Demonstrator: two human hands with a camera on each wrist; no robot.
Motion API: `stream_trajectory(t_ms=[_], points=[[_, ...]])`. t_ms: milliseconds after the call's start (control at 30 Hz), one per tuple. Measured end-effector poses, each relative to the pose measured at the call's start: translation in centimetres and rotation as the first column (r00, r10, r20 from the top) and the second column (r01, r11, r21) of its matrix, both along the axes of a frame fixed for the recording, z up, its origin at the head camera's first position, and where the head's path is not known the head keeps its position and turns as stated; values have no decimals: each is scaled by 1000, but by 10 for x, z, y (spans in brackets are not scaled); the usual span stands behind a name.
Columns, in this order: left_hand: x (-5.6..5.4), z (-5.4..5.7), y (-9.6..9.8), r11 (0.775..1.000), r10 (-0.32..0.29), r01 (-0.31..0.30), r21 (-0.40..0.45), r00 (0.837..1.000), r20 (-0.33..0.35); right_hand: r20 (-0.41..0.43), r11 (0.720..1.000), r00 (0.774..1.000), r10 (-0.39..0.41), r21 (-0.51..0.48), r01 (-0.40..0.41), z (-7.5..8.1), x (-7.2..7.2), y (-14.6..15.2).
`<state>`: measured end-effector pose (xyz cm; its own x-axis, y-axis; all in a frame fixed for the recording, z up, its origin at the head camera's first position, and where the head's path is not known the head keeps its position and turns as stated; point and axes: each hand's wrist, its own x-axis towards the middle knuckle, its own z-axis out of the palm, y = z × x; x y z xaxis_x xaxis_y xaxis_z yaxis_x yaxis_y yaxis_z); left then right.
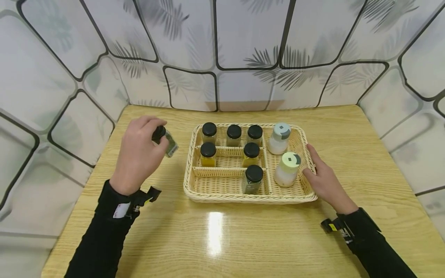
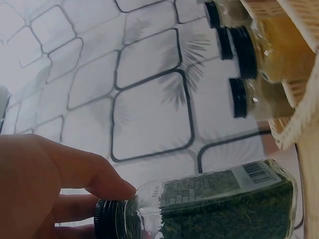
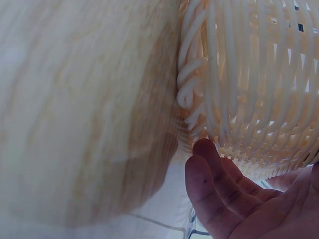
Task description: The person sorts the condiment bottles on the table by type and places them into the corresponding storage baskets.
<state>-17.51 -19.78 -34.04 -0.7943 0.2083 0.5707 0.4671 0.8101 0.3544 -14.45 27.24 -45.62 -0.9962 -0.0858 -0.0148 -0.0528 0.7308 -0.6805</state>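
Observation:
My left hand (image 1: 139,148) holds a small glass jar of dried green herbs (image 2: 224,204) by its black lid. The jar is tilted, above the table to the left of a wicker basket (image 1: 243,199). In the left wrist view a label with a barcode shows on its side. At the basket's right end, my right hand (image 1: 326,184) grips the rim, thumb on top. The right wrist view has its fingers (image 3: 199,184) against the woven outer wall. Several black-lidded spice jars (image 1: 253,175) stand in the basket's left compartments.
Two white bottles stand in the basket's right compartment, one with a pale blue cap (image 1: 281,131), one with a pale green cap (image 1: 291,160). A wooden table (image 1: 260,239) lies beneath. Patterned cloth walls (image 1: 247,38) rise behind and at both sides.

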Motion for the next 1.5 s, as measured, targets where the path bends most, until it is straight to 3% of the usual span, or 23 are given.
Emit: stream_trajectory(t_ms=[367,700,1067,1500], points=[[20,16,18,996,-80,81,27,996,-37,-1,1000,1000,-1,-11,1,0,0,0],[33,23,32,987,-161,162,20,986,-49,-8,1000,1000,-3,-15,3,1,1,0],[43,17,44,974,-224,224,-23,975,6,-7,1000,1000,-6,-11,6,1,1,0],[46,3,58,956,-276,281,-83,959,66,-9,1000,1000,-9,0,9,1,0,0]])
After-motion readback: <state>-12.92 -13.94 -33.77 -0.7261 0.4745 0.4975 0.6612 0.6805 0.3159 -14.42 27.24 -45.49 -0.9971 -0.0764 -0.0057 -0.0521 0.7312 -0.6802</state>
